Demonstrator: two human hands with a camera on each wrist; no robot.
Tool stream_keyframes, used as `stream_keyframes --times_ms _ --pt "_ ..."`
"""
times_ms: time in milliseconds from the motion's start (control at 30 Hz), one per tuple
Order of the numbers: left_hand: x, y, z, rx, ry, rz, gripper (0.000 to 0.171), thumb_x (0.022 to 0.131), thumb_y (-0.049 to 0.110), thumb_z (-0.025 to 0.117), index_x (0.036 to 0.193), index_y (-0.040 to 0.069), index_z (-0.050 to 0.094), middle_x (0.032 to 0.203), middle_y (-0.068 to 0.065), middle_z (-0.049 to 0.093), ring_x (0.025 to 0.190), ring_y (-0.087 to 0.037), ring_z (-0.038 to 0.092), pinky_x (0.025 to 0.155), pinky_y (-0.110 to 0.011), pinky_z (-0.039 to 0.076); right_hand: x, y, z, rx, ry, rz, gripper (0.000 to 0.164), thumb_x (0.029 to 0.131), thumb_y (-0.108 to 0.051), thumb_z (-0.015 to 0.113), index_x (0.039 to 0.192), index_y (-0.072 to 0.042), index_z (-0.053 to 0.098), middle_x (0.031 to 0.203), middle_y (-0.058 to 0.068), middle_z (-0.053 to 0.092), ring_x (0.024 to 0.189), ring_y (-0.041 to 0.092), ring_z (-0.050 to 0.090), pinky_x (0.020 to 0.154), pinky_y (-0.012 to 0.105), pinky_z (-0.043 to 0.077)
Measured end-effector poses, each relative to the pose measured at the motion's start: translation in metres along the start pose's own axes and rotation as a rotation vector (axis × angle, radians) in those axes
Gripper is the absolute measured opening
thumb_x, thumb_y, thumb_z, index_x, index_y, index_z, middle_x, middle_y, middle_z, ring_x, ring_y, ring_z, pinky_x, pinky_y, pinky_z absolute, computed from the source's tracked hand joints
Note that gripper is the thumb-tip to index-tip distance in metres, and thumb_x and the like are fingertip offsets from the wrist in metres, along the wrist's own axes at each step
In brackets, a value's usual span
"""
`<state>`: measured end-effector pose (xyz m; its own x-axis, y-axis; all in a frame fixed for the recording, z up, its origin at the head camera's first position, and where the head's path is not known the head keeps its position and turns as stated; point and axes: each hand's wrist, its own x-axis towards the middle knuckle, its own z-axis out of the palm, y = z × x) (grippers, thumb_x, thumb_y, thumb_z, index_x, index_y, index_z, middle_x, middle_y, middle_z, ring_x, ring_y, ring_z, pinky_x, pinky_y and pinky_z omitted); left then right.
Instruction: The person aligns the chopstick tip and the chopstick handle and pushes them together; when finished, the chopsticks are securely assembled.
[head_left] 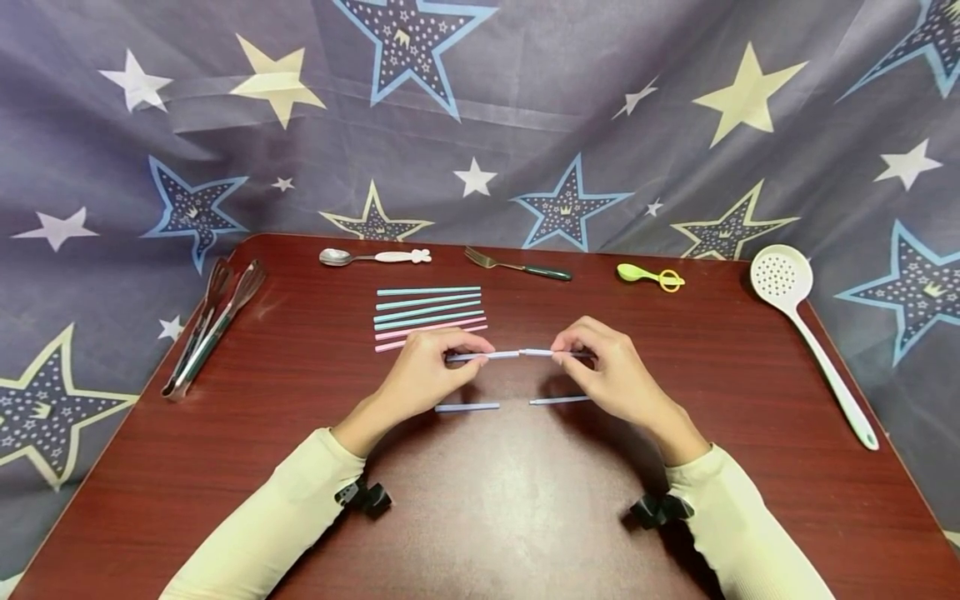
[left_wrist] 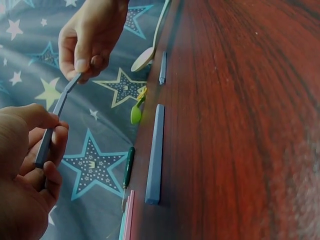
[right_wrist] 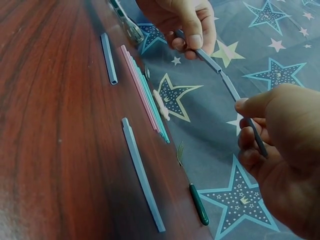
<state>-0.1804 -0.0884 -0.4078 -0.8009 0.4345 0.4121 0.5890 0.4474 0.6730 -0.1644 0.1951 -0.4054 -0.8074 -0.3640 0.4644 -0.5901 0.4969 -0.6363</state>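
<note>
My left hand point(head_left: 431, 367) pinches a blue-grey chopstick section point(head_left: 504, 356) between thumb and fingers. Facing it, the right hand point(head_left: 603, 367) pinches a second chopstick section point(head_left: 536, 352). Their inner ends meet between the hands at a slight angle; in the right wrist view the left piece has a hollow end and the right one a narrower tip. Both are held up off the table. Below the hands lie two more blue-grey pieces, a left chopstick section point(head_left: 467, 407) and a right chopstick section point(head_left: 558, 401), the latter partly hidden by the right hand.
Several teal chopsticks point(head_left: 427, 306) and pink chopsticks point(head_left: 431, 332) lie behind my left hand. Along the back edge are a spoon point(head_left: 375, 257), a fork point(head_left: 517, 265) and a green spoon point(head_left: 651, 277). Tongs point(head_left: 213, 329) lie left, a white skimmer point(head_left: 813, 342) right.
</note>
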Motion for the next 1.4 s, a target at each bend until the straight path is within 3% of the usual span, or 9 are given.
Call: stream_keyframes --times_ms 233,467,833,1400 --pt "0.0 -0.001 0.0 0.002 -0.006 -0.017 0.011 0.091 0.014 0.077 0.101 0.016 0.081 0.097 0.004 0.08 0.084 -0.006 0.068 0.075 -0.027 0.052 -0.001 -0.001 0.001 -0.003 0.001 -0.016 0.013 0.089 -0.001 0.078 0.093 -0.013 0.073 0.091 -0.004 0.067 0.08 0.006 0.057 0.068 0.028 0.048" --pt "-0.001 -0.001 0.003 -0.014 -0.022 -0.001 0.01 0.092 0.016 0.077 0.101 0.017 0.082 0.094 0.005 0.08 0.068 -0.005 0.058 0.064 -0.022 0.046 -0.002 0.0 0.004 -0.011 -0.012 -0.024 0.013 0.089 -0.003 0.078 0.093 -0.013 0.072 0.092 -0.005 0.067 0.083 0.006 0.059 0.073 0.028 0.05" --pt "-0.001 -0.003 0.006 0.016 0.003 0.002 0.009 0.09 0.017 0.081 0.098 0.017 0.082 0.093 0.005 0.081 0.075 -0.005 0.065 0.068 -0.036 0.053 -0.001 0.0 0.009 -0.034 -0.007 -0.059 0.012 0.089 -0.002 0.078 0.093 -0.012 0.072 0.093 -0.004 0.068 0.083 0.007 0.061 0.074 0.022 0.049" --pt "-0.002 -0.001 0.01 0.035 0.026 0.026 0.007 0.088 0.014 0.083 0.095 0.013 0.083 0.092 0.001 0.081 0.081 -0.009 0.073 0.07 -0.033 0.056 -0.002 0.0 0.021 -0.021 0.027 -0.042 0.01 0.09 -0.001 0.077 0.094 -0.01 0.076 0.088 -0.003 0.071 0.079 0.008 0.061 0.069 0.027 0.049"
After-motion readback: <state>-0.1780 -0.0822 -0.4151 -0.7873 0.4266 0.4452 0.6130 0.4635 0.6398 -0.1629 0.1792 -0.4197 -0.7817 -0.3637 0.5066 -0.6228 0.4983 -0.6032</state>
